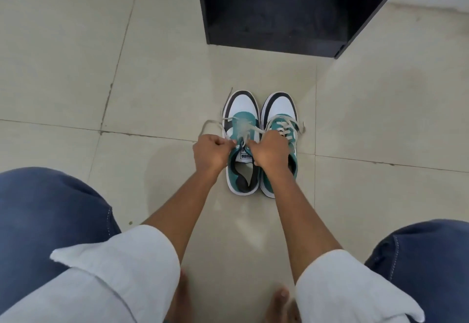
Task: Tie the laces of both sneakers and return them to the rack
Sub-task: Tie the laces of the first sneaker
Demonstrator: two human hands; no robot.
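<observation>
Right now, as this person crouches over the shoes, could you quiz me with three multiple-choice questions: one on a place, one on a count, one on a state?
1. Where do the teal-and-white sneakers sit?
A. on the pale tiled floor, before the dark shelf rack
B. inside the rack
C. on the person's lap

2. How many sneakers show?
A. one
B. two
C. four

3. What are the hands doing?
A. resting on the knees
B. lifting a sneaker
C. pulling pale laces

Answers:
1. A, both stand on tile short of the rack.
2. B, one pair side by side.
3. C, left hand and right hand each grip lace over the left-side sneaker.
</observation>
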